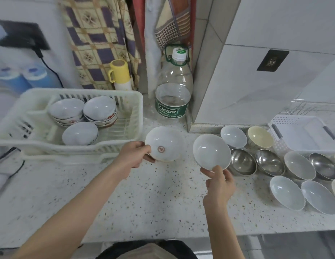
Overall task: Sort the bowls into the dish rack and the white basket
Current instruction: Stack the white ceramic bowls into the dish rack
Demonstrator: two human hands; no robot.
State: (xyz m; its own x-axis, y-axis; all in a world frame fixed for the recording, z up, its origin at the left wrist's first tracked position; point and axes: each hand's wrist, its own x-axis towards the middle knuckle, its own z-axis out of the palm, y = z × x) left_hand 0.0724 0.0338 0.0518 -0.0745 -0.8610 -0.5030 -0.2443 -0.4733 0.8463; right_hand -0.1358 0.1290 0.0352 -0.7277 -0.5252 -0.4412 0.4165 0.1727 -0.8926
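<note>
The fingers (147, 149) of the left hand (134, 155) are curled round the rim of a white ceramic bowl with a red mark inside (164, 144), held tilted just beside the cream plastic dish rack (133, 101), which already holds stacked white bowls (82, 116). The right hand (220, 183) pinches the near rim of a plain white shallow bowl (211, 151) between thumb and fingers, above the speckled worktop (153, 199). More white, cream and steel bowls (275, 165) sit to the right, near the white perforated basket (301, 131).
</note>
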